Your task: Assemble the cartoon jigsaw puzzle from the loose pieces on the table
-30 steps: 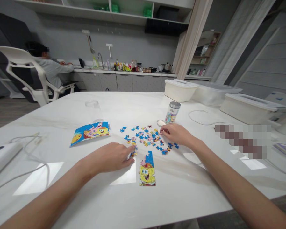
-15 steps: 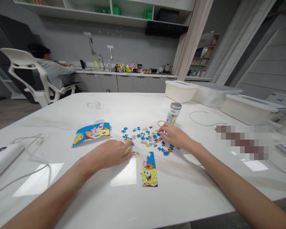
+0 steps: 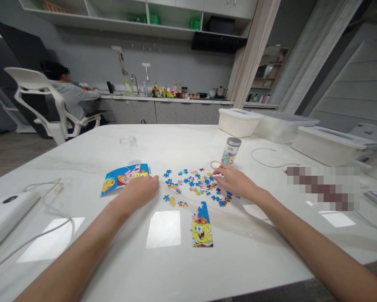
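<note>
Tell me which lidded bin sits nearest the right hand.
The leftmost bin, opaque white, just behind the puzzle tube beside the right hand; the translucent bin and the long bin stand farther right.

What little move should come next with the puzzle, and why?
Probably the right hand should pinch a loose piece by its fingers and carry it to the strip. That hand rests on the pile edge, the strip's top is jagged, and the left hand lies by the card.
</note>
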Tool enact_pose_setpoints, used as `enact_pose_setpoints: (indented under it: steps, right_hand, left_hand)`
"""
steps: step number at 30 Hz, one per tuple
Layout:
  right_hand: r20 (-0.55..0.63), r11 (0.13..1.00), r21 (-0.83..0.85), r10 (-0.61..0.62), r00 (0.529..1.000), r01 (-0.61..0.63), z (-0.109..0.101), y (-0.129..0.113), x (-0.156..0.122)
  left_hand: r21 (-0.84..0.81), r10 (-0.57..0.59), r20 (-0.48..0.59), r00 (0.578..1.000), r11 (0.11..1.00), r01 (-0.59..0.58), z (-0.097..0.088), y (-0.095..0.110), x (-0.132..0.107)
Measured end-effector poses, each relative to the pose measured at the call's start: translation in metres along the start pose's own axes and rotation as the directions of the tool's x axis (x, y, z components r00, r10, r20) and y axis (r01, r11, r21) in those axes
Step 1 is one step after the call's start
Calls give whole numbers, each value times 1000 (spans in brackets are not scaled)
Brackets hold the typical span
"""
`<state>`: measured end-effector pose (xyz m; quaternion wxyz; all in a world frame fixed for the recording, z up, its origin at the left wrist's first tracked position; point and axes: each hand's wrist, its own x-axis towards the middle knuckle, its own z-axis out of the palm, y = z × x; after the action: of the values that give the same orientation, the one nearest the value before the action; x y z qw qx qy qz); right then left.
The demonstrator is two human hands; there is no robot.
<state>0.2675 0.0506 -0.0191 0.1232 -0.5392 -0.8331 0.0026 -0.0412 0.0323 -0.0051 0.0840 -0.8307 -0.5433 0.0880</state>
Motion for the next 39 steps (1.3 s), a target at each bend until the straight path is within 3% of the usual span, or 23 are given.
enact_pose_setpoints:
  steps: [13,18,28,32,35,37,39]
  right_hand:
    - [67,999,42,3,998,-6,3,-3,0]
    - [61,999,45,2,998,-5,3,-4,0]
    - [8,997,74,-39,999,38,8,-2,3]
    - [-67,955,196,-214,975,223,2,-8,1]
    - [-21,842,379,-406,913,384,-5,-14,-2]
    - [30,798,452,-459,888,397,-8,-17,-4]
    - [73,804,452,-465,882,387,-8,-19,-5]
  left_hand:
    - [-17,5,-36,999,1000,-6,17,0,8]
    - [-86,-22,-7,1000,996,21,14,2,8]
    - [-69,-31,-6,999,997,31,11,4,9]
    - [-43,-37,-28,999,998,35,9,4,7]
    - [-23,-33,-58,998,999,32,3,9,3]
    - [-38,25,-119,993,999,-30,-2,16,0]
    - [-77,180,-180,967,977,-197,-6,27,-4]
